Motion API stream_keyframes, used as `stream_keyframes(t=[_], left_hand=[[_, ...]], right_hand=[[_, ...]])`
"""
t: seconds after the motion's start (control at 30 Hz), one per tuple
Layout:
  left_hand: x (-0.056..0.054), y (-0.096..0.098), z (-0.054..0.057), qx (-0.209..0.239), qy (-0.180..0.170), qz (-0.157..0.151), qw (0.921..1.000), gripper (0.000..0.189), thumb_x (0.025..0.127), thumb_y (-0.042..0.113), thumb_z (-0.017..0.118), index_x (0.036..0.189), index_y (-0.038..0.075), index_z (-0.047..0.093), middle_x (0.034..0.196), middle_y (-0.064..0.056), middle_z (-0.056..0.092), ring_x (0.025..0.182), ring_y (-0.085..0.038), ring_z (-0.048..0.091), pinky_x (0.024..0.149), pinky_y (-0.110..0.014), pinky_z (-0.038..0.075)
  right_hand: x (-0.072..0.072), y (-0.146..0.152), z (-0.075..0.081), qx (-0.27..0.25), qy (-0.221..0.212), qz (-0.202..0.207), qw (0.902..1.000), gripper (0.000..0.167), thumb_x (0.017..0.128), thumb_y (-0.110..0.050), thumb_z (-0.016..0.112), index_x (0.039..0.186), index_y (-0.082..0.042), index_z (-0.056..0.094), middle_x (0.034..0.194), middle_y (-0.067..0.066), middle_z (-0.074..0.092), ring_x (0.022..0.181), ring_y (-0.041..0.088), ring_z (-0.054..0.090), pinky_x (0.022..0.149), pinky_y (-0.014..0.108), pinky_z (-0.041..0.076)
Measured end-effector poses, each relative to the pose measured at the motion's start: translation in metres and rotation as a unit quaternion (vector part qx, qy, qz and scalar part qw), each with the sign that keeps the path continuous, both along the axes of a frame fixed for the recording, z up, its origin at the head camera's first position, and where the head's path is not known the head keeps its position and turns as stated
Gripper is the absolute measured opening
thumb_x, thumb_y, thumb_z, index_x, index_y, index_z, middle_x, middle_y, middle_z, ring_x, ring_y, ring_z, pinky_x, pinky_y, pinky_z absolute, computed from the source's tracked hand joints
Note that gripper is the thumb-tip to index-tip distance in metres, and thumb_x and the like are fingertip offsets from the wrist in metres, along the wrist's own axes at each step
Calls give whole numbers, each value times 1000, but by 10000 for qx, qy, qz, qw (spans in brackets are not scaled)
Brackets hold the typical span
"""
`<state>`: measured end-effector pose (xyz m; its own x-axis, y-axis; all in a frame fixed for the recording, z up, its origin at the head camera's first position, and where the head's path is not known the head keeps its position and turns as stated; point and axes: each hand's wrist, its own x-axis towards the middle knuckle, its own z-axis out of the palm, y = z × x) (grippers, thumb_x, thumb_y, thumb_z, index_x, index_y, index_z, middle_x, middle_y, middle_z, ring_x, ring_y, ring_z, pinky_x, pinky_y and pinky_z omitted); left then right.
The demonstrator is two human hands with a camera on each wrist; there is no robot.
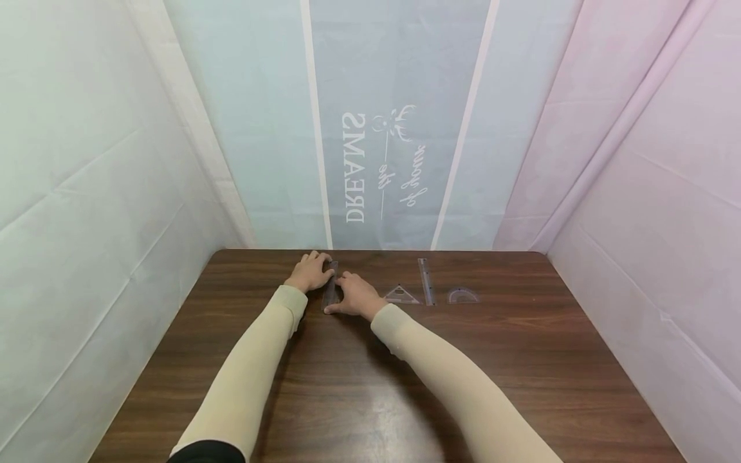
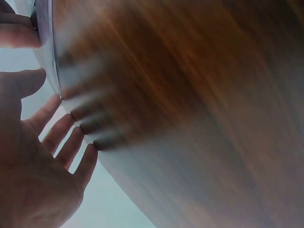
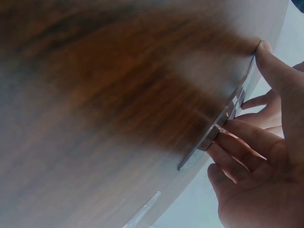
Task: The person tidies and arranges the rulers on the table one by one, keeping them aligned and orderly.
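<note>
A long, narrow clear plastic piece (image 1: 330,296) lies flat on the table between my two hands; fingers cover part of it and its exact kind is unclear. My left hand (image 1: 309,271) is at its far end, forefinger tip touching the end and thumb close to its edge. In the left wrist view, the fingers of that left hand (image 2: 45,156) are spread and fairly straight. From the right, my right hand (image 1: 357,296) touches the piece, thumb at its near end. The right wrist view shows the right hand (image 3: 256,161) with gently bent fingertips along the plastic edge (image 3: 223,116).
Right of my hands, a clear set square (image 1: 401,296), a clear ruler (image 1: 426,281) and a clear protractor (image 1: 462,296) lie in a row on the brown wooden table (image 1: 347,386). Fabric walls (image 1: 382,77) rise behind and at both sides.
</note>
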<state>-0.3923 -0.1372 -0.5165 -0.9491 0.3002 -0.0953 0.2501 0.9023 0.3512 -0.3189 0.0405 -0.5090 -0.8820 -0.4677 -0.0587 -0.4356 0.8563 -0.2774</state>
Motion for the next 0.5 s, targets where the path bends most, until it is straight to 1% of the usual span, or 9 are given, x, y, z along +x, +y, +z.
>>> stream_keyframes(t=[0.13, 0.23, 0.37, 0.5], left_hand=[[-1, 0, -2, 89, 40, 89, 9999, 48, 112, 35, 56, 151, 7, 54, 156, -24, 45, 146, -46, 40, 121, -63, 34], [0, 1, -1, 162, 54, 98, 9998, 47, 112, 34, 55, 150, 6, 53, 156, -24, 45, 145, -46, 39, 121, -64, 33], [4, 1, 3, 350, 156, 101, 9992, 44, 112, 30, 56, 147, 4, 54, 152, -25, 47, 142, -47, 42, 119, -63, 35], [6, 2, 5, 512, 211, 123, 9984, 43, 111, 28, 57, 145, 2, 53, 150, -25, 50, 140, -46, 44, 118, -63, 37]], right_hand=[[1, 0, 1, -56, -26, 19, 10000, 85, 93, -63, 78, 154, -6, 58, 149, 12, 56, 137, 28, 57, 113, 43, 50], [1, 0, 1, -34, -16, 29, 10000, 85, 93, -63, 77, 154, -7, 58, 149, 12, 56, 136, 27, 57, 112, 43, 50], [1, 0, 2, -24, 42, 23, 10000, 85, 92, -64, 78, 153, -7, 59, 145, 10, 58, 133, 26, 59, 110, 42, 52], [1, 1, 2, -24, 70, -23, 10000, 85, 92, -64, 78, 153, -8, 59, 143, 10, 58, 131, 26, 60, 109, 42, 53]])
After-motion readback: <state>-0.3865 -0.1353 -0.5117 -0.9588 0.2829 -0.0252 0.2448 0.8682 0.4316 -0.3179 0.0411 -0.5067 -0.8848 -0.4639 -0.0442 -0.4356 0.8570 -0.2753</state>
